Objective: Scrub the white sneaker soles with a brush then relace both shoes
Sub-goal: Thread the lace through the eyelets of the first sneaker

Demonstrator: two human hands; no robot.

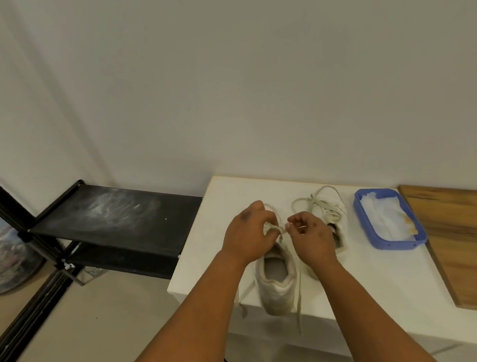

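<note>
1. Lace [274, 230] slack is the first risk: my left hand [249, 233] pinches one strand over the near sneaker [276, 281], whose heel overhangs the tabletop [389, 278] edge; a hard tug could tip it off.
2. My right hand [311, 238], curled on the other strand, could let it slip from an eyelet.
3. The far sneaker [335, 217] lies beside the blue tray [392, 244]; its loose laces could snag.

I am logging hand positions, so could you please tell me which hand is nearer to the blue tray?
Right. The right hand works the lace just left of the blue tray; the left hand is farther left.
</note>
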